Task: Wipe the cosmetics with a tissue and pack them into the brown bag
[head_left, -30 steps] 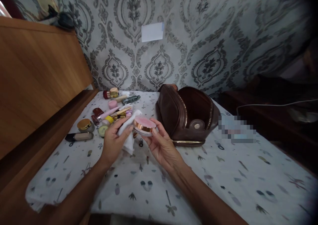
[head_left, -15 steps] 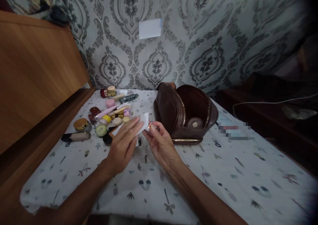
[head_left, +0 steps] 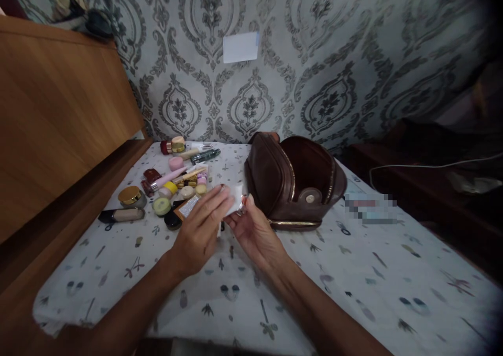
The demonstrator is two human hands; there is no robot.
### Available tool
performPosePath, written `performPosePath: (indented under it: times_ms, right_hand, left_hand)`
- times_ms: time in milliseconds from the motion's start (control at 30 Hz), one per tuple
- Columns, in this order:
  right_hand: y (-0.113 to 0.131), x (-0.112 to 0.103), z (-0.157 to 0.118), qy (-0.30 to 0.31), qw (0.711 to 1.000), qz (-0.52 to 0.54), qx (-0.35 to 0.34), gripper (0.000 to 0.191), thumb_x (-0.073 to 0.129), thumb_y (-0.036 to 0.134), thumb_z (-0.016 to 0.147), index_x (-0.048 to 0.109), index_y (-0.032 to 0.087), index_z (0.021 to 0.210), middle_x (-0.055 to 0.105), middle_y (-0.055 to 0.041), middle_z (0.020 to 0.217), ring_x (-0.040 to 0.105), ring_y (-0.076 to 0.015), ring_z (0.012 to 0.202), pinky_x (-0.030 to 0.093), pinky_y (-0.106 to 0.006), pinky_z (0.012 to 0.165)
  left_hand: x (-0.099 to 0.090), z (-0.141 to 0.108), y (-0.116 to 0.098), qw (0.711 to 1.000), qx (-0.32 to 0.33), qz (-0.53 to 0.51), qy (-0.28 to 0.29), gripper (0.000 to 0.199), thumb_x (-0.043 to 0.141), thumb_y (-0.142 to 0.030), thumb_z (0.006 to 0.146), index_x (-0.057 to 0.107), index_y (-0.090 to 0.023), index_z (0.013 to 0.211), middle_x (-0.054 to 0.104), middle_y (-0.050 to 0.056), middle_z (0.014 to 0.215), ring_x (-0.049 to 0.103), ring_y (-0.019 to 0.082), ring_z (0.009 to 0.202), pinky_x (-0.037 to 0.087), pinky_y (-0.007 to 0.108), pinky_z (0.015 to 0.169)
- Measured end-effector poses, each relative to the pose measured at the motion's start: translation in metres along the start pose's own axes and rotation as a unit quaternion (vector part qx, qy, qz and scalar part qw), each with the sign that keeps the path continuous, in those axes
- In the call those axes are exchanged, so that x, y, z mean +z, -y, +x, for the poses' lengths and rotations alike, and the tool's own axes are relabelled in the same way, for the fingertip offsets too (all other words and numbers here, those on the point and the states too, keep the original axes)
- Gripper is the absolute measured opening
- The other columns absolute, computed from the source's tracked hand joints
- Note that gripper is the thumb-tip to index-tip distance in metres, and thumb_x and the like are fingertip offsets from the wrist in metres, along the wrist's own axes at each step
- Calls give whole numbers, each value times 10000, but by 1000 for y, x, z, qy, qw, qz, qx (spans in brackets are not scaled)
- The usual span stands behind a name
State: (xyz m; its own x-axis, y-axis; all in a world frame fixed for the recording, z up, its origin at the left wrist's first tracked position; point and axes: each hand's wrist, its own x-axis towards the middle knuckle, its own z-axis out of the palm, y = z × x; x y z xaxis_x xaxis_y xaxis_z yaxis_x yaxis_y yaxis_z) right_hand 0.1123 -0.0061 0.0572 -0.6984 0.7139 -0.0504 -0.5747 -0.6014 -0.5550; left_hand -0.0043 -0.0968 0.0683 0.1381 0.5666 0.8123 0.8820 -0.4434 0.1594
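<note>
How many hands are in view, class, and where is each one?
2. The left hand lies over a white wipe; the right hand grips a copper-edged item near the brown bag. Some fingers are hidden.

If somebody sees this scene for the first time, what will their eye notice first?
Probably the big brown bag, open, standing right of the middle on the patterned cloth. Next, at the centre, the left hand holds a white wipe against a mostly hidden coppery item in the right hand. Behind everything rises the grey ornamental wall.
</note>
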Motion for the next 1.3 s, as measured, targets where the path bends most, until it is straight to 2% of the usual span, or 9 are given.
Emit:
performPosePath:
  times_ms: [100,200,300,433,567,800,1000,1100,1300]
  right_hand:
    - [1,-1,-1,13,999,-24,28,422,843,545,645,762,252,938,765,15,948,669,-137,867,514,-258,821]
    - [2,-2,-4,41,998,-47,32,435,836,545,658,762,259,977,759,16,971,653,-129,879,491,-246,834]
    - [1,0,-7,74,995,-60,33,425,846,505,663,757,271,1006,751,13,999,646,-156,938,481,-273,874]
    - [-2,2,-9,108,990,-74,57,444,857,481,643,755,244,1005,750,-21,1003,645,-223,1018,474,-344,923]
    - [-2,4,-11,113,988,-90,49,464,841,516,654,743,228,1005,752,-32,955,647,-236,1014,476,-353,914]
    - [-3,6,-14,107,983,-148,16,517,852,581,599,718,228,953,728,-23,920,642,-217,919,479,-322,854]
    - [-7,1,-11,85,985,-147,7,628,881,522,585,687,234,1108,695,-4,901,597,-156,790,469,-247,726]
    - [-8,1,-11,82,988,-131,14,573,878,509,599,698,227,1065,684,0,886,578,-137,739,465,-232,683]
    - [-9,5,-13,47,994,-92,19,441,893,406,617,676,223,954,649,33,822,575,-108,736,478,-208,675]
  left_hand:
    - [-4,0,4,994,-98,-40,-14,503,421,-86,970,457,-207,1457,556,123,1442,486,232,1364,422,432,1133]
    - [-4,-2,9,982,-176,-68,-11,443,449,-156,982,515,-213,1416,613,100,1386,540,217,1314,434,387,1112]
    - [-4,-4,10,972,-219,-88,-12,406,456,-210,989,554,-208,1384,632,91,1366,563,219,1286,423,378,1110]
    - [-5,-2,9,963,-241,-116,-14,397,446,-238,995,569,-203,1370,629,86,1371,565,221,1280,410,373,1113]
    - [-7,1,8,965,-227,-127,-9,405,442,-222,993,562,-215,1379,630,76,1369,548,217,1299,397,370,1124]
    - [-7,1,9,979,-164,-116,-28,399,409,-157,993,591,-254,1335,660,59,1314,577,205,1255,461,388,1065]
    - [-9,3,6,983,-150,-94,-50,393,408,-134,990,607,-246,1310,676,60,1291,609,203,1210,495,374,1023]
    - [-9,5,4,987,-122,-93,-51,399,413,-94,977,607,-232,1297,676,74,1282,606,200,1209,482,381,1041]
    - [-6,3,3,996,-43,-78,-19,393,404,-64,966,599,-205,1276,668,117,1250,570,244,1249,456,484,1066]
